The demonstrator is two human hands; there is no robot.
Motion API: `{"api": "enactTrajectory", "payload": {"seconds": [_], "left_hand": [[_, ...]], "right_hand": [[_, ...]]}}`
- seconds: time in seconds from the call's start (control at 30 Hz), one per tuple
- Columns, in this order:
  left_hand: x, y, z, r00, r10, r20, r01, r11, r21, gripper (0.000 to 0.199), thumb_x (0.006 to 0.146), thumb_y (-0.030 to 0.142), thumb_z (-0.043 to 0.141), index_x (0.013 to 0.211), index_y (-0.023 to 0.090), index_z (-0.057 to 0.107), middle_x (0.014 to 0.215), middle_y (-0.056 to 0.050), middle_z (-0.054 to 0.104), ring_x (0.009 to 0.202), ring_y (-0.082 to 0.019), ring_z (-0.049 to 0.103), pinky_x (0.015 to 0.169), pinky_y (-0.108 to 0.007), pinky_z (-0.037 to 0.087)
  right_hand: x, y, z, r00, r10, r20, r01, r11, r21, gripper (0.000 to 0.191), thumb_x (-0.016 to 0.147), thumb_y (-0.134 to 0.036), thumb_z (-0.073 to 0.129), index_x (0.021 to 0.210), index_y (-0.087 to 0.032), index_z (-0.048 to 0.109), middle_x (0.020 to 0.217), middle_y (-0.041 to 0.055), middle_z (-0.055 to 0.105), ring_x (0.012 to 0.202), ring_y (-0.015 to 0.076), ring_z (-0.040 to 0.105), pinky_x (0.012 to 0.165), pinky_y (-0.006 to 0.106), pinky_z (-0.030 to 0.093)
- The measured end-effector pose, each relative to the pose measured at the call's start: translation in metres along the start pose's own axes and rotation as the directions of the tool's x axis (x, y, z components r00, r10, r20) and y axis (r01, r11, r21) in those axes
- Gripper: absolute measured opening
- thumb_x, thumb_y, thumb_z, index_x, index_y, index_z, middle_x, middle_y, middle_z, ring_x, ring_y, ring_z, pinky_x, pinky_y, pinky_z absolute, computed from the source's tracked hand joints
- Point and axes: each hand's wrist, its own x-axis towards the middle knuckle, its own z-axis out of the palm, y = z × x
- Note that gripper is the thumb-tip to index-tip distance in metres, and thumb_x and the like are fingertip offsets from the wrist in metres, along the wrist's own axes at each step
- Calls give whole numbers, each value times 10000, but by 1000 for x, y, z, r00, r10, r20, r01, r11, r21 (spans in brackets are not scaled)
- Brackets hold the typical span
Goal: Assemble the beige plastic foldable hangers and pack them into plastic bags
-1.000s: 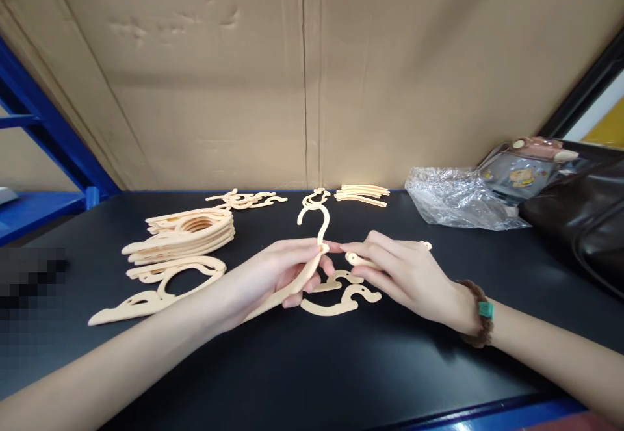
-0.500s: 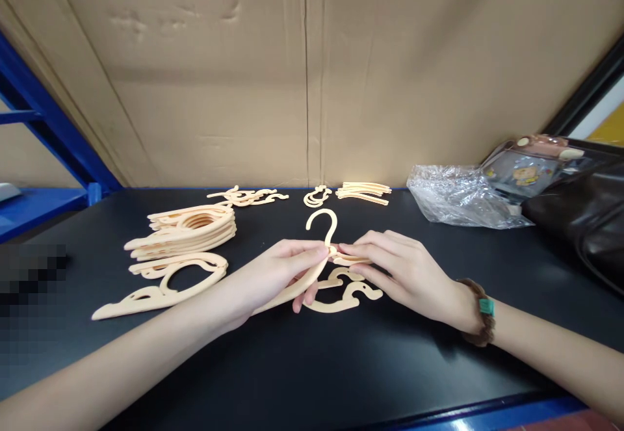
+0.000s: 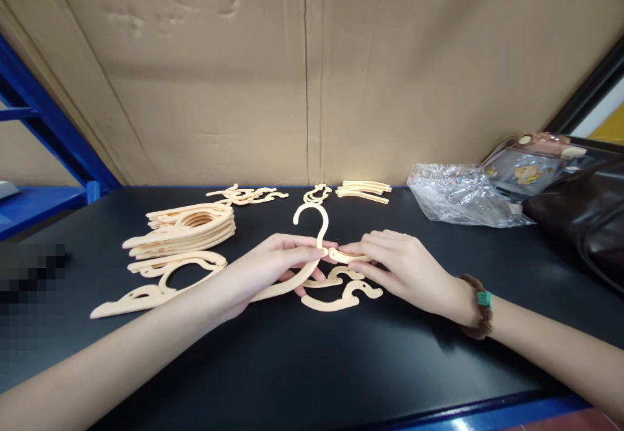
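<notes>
My left hand is closed on a cream hanger arm with a hook standing up from its end; the thumb presses at the joint. The arm runs down to the left, partly behind my wrist. In my right hand is another cream hanger arm, pinched between thumb and fingers, most of it covered by the hand. Its rounded end sits close beside the joint, with a narrow gap showing. Beneath both hands, loose curved hanger pieces lie on the black table.
Folded hangers are stacked on the left, with another folded hanger nearer me. Along the back lie loose arms, small hooks and straight bars. Clear plastic wrap and a dark bag are at right.
My left hand has shifted the hooked arm slightly left, and the hook has moved left and up. The right-hand arm's end, earlier against the joint, now shows apart from it.
</notes>
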Motion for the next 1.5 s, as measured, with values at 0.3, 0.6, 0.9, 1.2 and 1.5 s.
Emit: {"api": "enactTrajectory", "payload": {"seconds": [0.3, 0.6, 0.9, 1.2, 1.5], "left_hand": [[-4, 1, 0, 999, -10, -53, 16, 993, 121, 453, 854, 546, 564, 1200, 262, 637, 698, 24, 620, 556, -74, 478, 597, -213, 392], [-3, 4, 2, 996, 3, 88, -8, 998, 59, 377, 908, 456, 544, 1194, 230, 641, 752, -31, 707, 623, -87, 599, 574, -159, 448], [2, 1, -5, 984, -63, 164, 81, 991, -104, 304, 907, 327, 579, 1185, 221, 640, 1031, -67, 701, 792, -152, 702, 527, -136, 500], [3, -1, -8, 973, -94, 210, 119, 987, -106, 262, 868, 301, 626, 1100, 195, 683, 1042, -73, 697, 771, -138, 695, 523, -132, 514], [6, -3, -7, 978, -154, 138, 168, 981, -93, 270, 824, 376, 675, 1018, 190, 700, 912, -60, 723, 835, -181, 694, 527, -165, 511]], "right_hand": [[1, 2, 1, 1000, -7, -12, 7, 1000, 30, 198, 964, -322, 501, 1019, -189, 638, 808, -1, 634, 722, 125, 546, 664, 252, 335], [1, 4, 1, 995, -96, -31, 96, 995, 1, 265, 982, -355, 450, 1025, -215, 671, 770, -5, 627, 705, 127, 510, 655, 273, 307], [2, 5, 5, 995, -99, -13, 100, 983, 157, 256, 972, -354, 464, 995, -198, 666, 728, -7, 600, 706, 124, 500, 745, 277, 349], [3, 5, 7, 996, -93, -6, 92, 971, 221, 204, 958, -328, 501, 999, -197, 652, 740, -20, 597, 704, 114, 504, 760, 276, 356], [2, 3, 10, 996, -91, -5, 89, 969, 228, 204, 963, -300, 494, 957, -171, 652, 796, -1, 635, 746, 125, 518, 772, 282, 344]]}}
